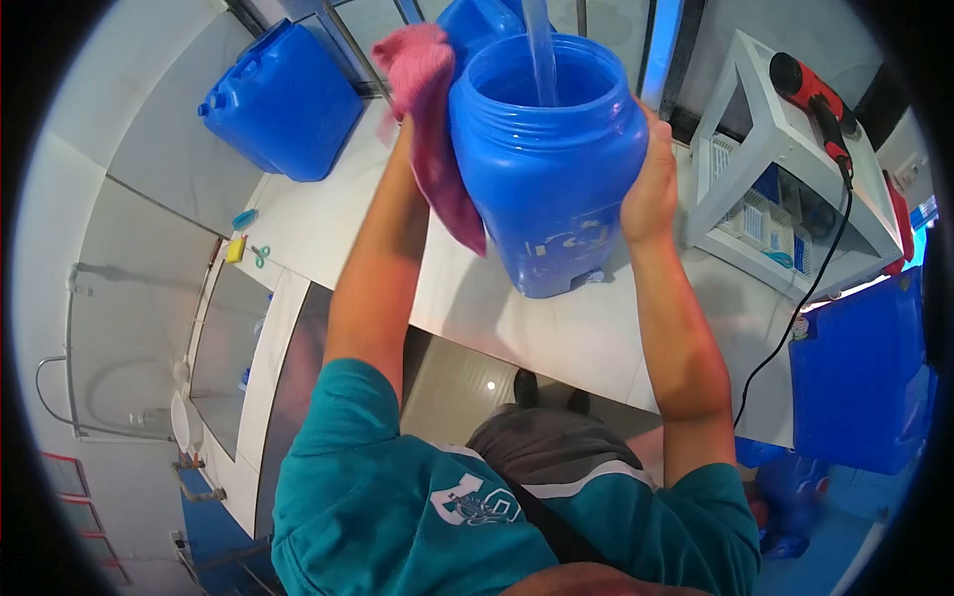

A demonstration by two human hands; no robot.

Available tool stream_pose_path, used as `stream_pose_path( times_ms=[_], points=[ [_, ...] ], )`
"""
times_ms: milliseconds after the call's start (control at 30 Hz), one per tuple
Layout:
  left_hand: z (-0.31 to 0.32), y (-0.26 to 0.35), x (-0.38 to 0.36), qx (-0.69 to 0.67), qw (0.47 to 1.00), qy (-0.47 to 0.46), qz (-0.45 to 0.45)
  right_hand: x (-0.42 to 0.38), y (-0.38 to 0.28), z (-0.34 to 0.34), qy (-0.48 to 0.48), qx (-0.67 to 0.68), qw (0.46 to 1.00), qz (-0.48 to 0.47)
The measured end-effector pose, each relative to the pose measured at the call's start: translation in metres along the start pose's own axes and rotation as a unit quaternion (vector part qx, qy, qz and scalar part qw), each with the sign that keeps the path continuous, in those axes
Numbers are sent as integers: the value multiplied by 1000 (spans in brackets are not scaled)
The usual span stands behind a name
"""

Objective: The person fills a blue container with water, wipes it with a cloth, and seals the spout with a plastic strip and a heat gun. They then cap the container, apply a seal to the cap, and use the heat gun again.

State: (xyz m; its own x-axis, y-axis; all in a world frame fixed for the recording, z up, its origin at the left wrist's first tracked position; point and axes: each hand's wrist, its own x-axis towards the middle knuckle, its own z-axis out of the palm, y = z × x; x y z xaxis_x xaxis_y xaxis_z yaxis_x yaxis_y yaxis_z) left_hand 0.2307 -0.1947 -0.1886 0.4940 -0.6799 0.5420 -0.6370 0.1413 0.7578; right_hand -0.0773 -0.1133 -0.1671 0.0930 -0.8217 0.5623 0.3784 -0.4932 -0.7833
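Note:
A wide-mouthed blue container (556, 179) stands open on the white counter (477, 298), and a clear stream (541, 60) enters its mouth from above. My right hand (651, 179) lies against the container's right side, with the fingers partly hidden behind it. On the left, a pink cloth (437, 139) covers my left hand (412, 74) and hangs down beside the container. The fingers of that hand do not show. Behind the cloth and the container is part of another blue container (482, 25).
A blue jerrycan (288, 99) sits at the back left, near a yellow item (236, 248) and small scissors (260, 255). On the right, a white shelf unit (740, 159) carries a red and black tool (815, 94) with a hanging cord. Blue containers (860, 368) are at the far right.

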Motion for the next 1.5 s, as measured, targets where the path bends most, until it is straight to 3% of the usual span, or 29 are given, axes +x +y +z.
stream_pose_path(
  times_ms=[33, 133, 200, 267, 300, 367, 400, 467, 533, 567, 600, 633, 667, 700, 733, 767, 833, 867, 900, 967, 1000, 1033, 1167, 1367, 1500],
  points=[
    [7, 10, 33, -2, 1000, 15, -1, 0, 1, 1, 2, 0, 1000, -2],
    [11, 16, 31, -10, 999, 45, -2, 0, 6, 0, 11, 20, 1000, 6],
    [7, -7, -32, -167, 985, -50, -11, 1, 9, -3, 4, 54, 998, 11],
    [14, -25, -120, -317, 936, -151, -17, -1, 4, -2, 4, 46, 999, 7],
    [26, -40, -111, -387, 899, -202, -19, 0, 1, -1, 1, 40, 999, 9],
    [40, -86, -99, -470, 856, -128, -175, 0, -3, 0, 6, 37, 999, 1],
    [38, -68, -92, -471, 855, -134, -173, -1, -3, 1, 5, 36, 999, 4],
    [9, -44, 3, -293, 940, -175, 17, -1, -1, 1, 3, 42, 999, 2],
    [-9, -17, 98, -95, 953, -198, 210, 0, 1, 0, 0, 48, 999, -4],
    [-9, 3, 138, 7, 932, -202, 302, -1, 2, -1, 5, 42, 999, 4],
    [-10, 29, 131, 108, 893, -199, 390, -1, 3, -2, 10, 34, 999, 10],
    [-17, 77, 142, 103, 892, -197, 394, 0, 3, -3, 12, 29, 999, 4],
    [-20, 135, 147, 118, 851, -399, 319, -1, 3, -5, 3, 18, 1000, 9],
    [-15, 164, 149, 130, 769, -583, 229, -1, 3, -5, -7, 8, 1000, 14],
    [8, 161, 167, 132, 766, -620, 108, -1, 4, -5, -5, 3, 1000, 10],
    [29, 142, 193, 129, 765, -620, 113, -1, 5, -4, -1, 18, 1000, 19],
    [61, 108, 231, 12, 563, -783, 263, -3, 5, -5, 3, 25, 999, 26],
    [35, 153, 184, 36, 693, -718, -57, -3, 5, -6, 1, 13, 1000, 29],
    [72, 105, 228, 34, 692, -720, -52, -4, 5, -7, 0, 2, 999, 33],
    [113, -4, 269, 10, 706, -679, 200, -3, 3, -3, -5, 9, 1000, 28],
    [120, -6, 272, 10, 704, -681, 201, -2, 1, -3, -14, 18, 999, 25],
    [95, -23, 239, 9, 705, -680, 200, -1, 0, -3, -12, 19, 999, 25],
    [98, -27, 127, 11, 714, -676, 179, -1, 1, -3, -22, 32, 999, 32],
    [29, -49, -21, 17, 748, -646, 147, -3, 4, -3, -25, 55, 997, 44],
    [15, -64, -28, 14, 769, -628, 119, -1, 6, -3, -27, 89, 995, 48]
  ],
)
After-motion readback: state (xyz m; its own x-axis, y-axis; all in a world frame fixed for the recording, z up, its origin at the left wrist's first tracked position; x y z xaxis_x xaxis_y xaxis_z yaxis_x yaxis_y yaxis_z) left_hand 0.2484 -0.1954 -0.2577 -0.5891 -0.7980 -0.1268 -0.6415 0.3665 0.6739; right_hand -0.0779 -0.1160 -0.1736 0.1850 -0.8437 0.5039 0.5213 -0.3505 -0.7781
